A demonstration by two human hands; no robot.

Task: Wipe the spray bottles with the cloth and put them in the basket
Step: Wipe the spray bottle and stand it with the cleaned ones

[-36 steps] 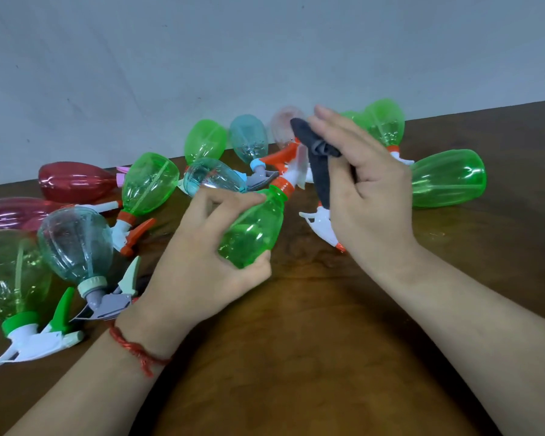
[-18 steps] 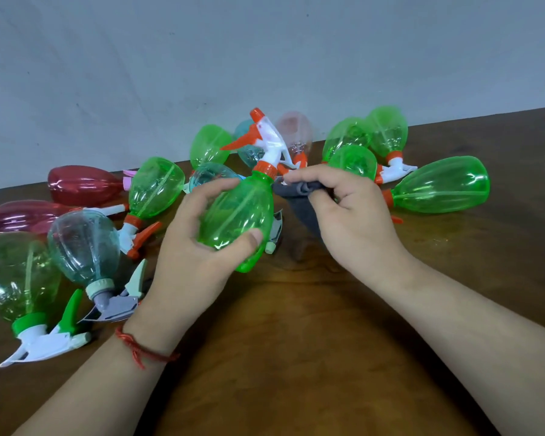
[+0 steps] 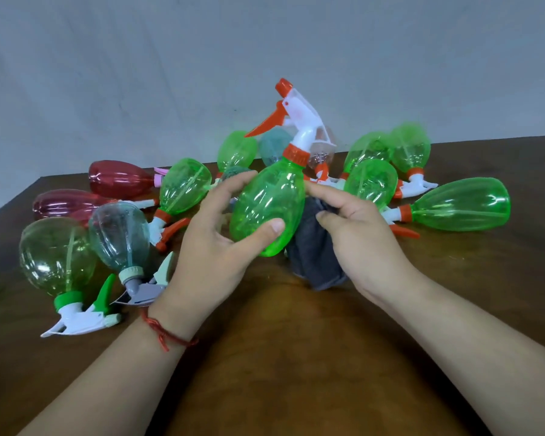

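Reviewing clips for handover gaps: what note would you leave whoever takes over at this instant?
Left grip: holds the green bottle, nozzle up.
Right grip: holds the dark cloth against that bottle's lower right side.
Other bottles: lying heaped on the table behind.
Done: none seen basketed; no basket in view.
To do: finish wiping this one, basket it, then the rest.
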